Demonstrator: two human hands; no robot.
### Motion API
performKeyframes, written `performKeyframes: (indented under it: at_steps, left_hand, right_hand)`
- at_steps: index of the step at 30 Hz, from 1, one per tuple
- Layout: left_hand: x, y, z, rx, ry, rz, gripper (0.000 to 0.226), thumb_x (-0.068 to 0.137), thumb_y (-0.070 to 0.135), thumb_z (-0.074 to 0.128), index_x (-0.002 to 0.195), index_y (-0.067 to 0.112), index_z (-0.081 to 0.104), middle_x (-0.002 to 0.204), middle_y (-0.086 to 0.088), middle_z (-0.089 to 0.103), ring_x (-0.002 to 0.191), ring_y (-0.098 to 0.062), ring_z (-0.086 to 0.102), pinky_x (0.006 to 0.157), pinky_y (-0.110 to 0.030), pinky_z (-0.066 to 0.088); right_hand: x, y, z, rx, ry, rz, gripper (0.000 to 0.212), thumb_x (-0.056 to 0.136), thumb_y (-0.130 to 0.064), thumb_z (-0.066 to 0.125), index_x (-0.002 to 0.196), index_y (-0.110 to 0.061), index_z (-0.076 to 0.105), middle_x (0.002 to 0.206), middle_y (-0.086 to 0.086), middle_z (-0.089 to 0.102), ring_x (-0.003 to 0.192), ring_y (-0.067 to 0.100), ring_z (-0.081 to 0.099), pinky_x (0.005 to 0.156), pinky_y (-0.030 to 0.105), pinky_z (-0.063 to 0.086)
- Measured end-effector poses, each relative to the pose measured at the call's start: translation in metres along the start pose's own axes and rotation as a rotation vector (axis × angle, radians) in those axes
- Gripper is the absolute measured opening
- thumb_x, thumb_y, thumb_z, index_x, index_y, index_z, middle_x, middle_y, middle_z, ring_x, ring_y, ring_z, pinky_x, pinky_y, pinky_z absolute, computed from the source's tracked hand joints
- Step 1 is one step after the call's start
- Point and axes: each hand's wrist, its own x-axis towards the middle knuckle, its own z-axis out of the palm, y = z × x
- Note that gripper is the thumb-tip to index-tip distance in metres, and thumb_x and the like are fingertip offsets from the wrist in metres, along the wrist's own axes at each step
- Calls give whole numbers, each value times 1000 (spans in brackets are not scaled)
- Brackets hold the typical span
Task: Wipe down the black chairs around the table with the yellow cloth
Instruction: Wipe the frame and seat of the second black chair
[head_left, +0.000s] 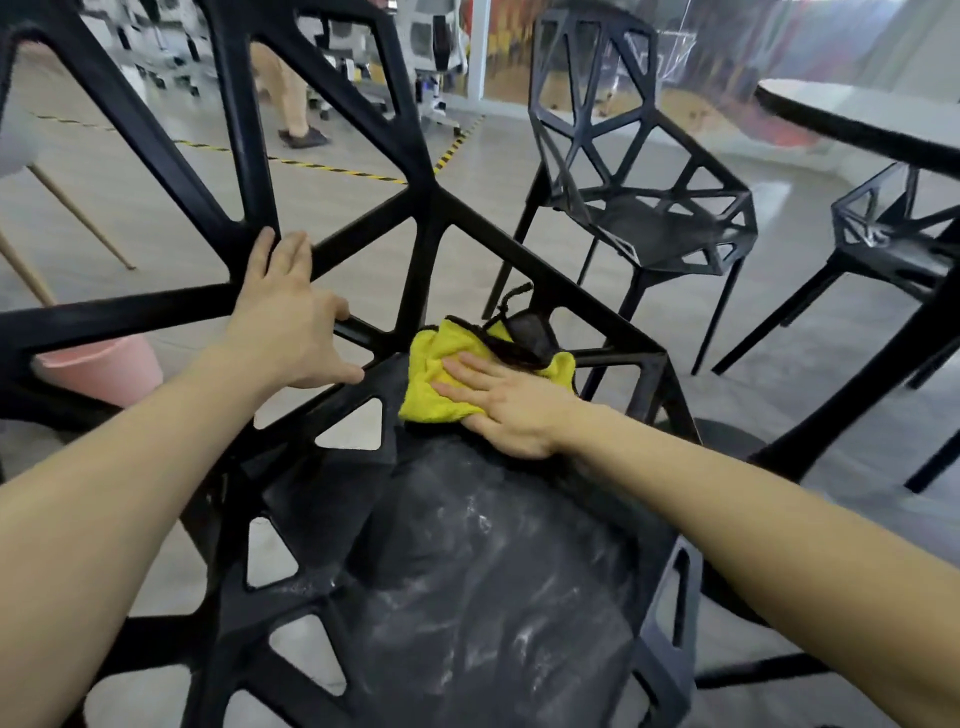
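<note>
Two hands work on the nearest black chair (467, 597), one bracing it, one pressing the cloth.

Head view: the left hand (291, 322) curls over a strut of the chair's backrest, gripping it. The right hand (498, 405) lies flat, fingers straight, pressing the yellow cloth (441, 384) onto the rear edge of the streaked seat, by the backrest. A second black chair (639, 171) and a third (893, 234) stand near the desk (852, 114) at the right; a pink bucket (104, 369) sits on the floor at left.
</note>
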Motion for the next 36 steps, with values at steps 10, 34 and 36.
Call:
performKeyframes:
  at_steps: [10,34,36]
  left_hand:
    - [1,11,-2,-23,-28,24,77,77,88,59,141,45,65,175,-30,6,164,-38,-12,131,-59,-7]
    - [-245,152,-27,-440,249,231,38,107,39,61,125,9,75,125,-7,72,125,-31,64,116,-48,44]
    - [-264,155,-32,-427,302,170,35,107,33,62,122,4,75,121,-11,72,120,-34,66,115,-50,45]
  right_hand:
    - [-186,37,-3,101,-41,88,57,108,-54,26,165,-49,21,176,-17,4,161,0,-10,132,38,-9]
    - [-194,-13,36,157,308,203,74,106,-63,-1,160,-38,42,171,-7,31,163,20,13,130,52,9]
    - [-192,-13,28,86,290,109,65,105,-57,14,155,-37,51,163,-3,46,155,26,32,123,51,25]
